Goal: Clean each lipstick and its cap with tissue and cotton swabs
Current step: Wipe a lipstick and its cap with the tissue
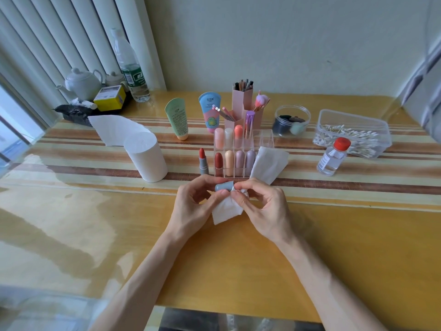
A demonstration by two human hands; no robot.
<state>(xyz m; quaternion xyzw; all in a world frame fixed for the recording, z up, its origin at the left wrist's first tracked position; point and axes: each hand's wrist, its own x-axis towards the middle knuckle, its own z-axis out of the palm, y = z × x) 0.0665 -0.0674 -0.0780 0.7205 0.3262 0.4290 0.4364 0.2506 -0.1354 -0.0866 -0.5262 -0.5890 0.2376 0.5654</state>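
My left hand (193,201) pinches a grey-blue lipstick cap (223,186) lying sideways, its open end facing right. My right hand (261,205) pinches a piece of white tissue (225,210) with its tip at the cap's open end. The uncapped red lipstick (203,161) stands upright on its grey base just left of the clear lipstick rack (262,139). The rack holds several capped lipsticks in two rows. Another sheet of tissue (268,163) leans against the rack's right side. Cotton swabs fill a clear box (353,133) at the right.
A tissue roll (146,158) stands left of the rack with a loose strip behind it. A small red-capped bottle (334,156) of clear liquid stands at right. Behind the rack are two tubes (210,113), pink brush holders (243,101), a sponge jar (291,121), a teapot and a water bottle.
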